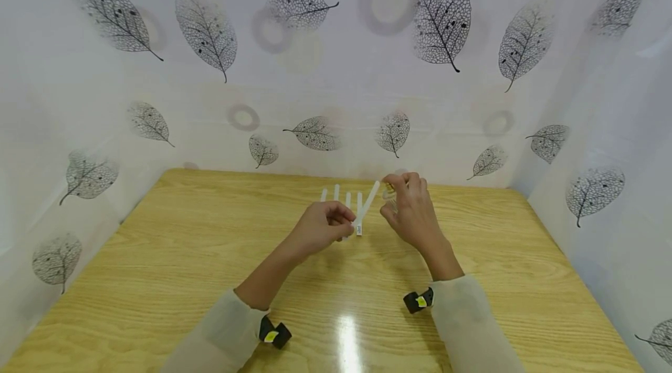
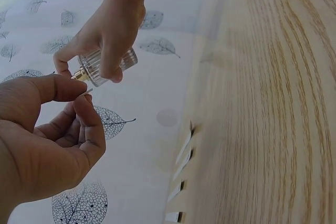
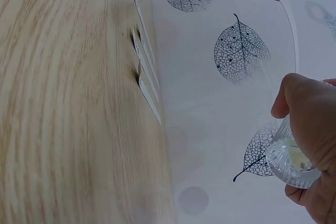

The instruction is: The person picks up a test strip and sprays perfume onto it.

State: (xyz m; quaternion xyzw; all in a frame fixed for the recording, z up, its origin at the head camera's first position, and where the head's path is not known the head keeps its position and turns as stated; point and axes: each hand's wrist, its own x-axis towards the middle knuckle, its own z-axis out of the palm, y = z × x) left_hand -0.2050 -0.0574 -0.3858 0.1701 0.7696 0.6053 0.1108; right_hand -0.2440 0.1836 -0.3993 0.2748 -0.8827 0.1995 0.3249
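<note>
My left hand [image 1: 321, 226] pinches the end of a white paper strip [image 3: 290, 19] between thumb and index finger. The strip slants up toward the right in the head view and bends slightly in the right wrist view. My right hand [image 1: 413, 209] grips a clear ribbed glass perfume bottle [image 2: 93, 67] with a gold-coloured spray top [image 2: 80, 75]. Its index finger lies over that top, and the bottle is close to the strip. Some pale liquid shows through the glass in the right wrist view. Fingers cover much of the bottle.
Several more white strips [image 1: 359, 201] lie side by side on the wooden table [image 1: 210, 244], just beyond my left hand. A pale curtain [image 1: 336, 81] with leaf prints encloses the table at the back and both sides.
</note>
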